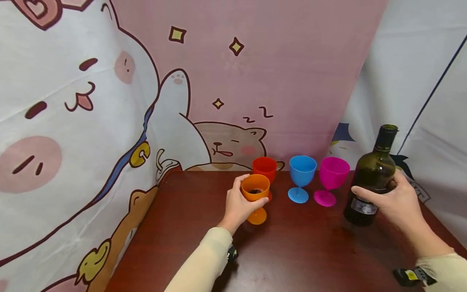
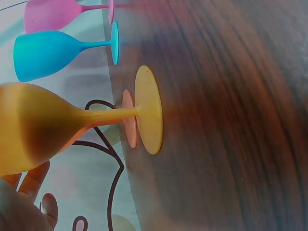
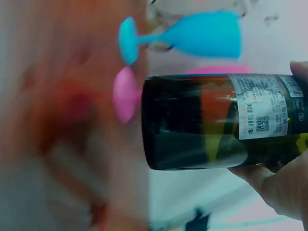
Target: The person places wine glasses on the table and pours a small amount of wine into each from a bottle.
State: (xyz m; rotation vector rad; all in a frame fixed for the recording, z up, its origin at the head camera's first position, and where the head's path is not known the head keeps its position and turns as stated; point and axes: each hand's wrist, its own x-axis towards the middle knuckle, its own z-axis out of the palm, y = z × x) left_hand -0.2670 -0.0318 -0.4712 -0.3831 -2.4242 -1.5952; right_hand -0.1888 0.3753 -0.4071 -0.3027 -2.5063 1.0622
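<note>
My left hand (image 1: 240,205) holds the bowl of an orange goblet (image 1: 257,215), thumb on the near side and fingers on the far left. A little dark liquid (image 1: 256,191) lies inside it. In the left wrist view the goblet (image 2: 33,127) is upright with its foot at the tabletop. On the right, my right hand (image 1: 399,200) grips a dark green wine bottle (image 1: 379,164) around its body. The uncapped bottle leans slightly, neck to the right. Its label (image 3: 262,106) and underside edge show in the right wrist view, the base seemingly just off the table.
Behind the orange goblet stands a red goblet (image 1: 264,167), partly hidden. A blue goblet (image 1: 303,170) and a magenta goblet (image 1: 333,172) stand between the hands, near the back edge of the brown table (image 1: 303,259). A printed cartoon curtain (image 1: 292,81) hangs behind.
</note>
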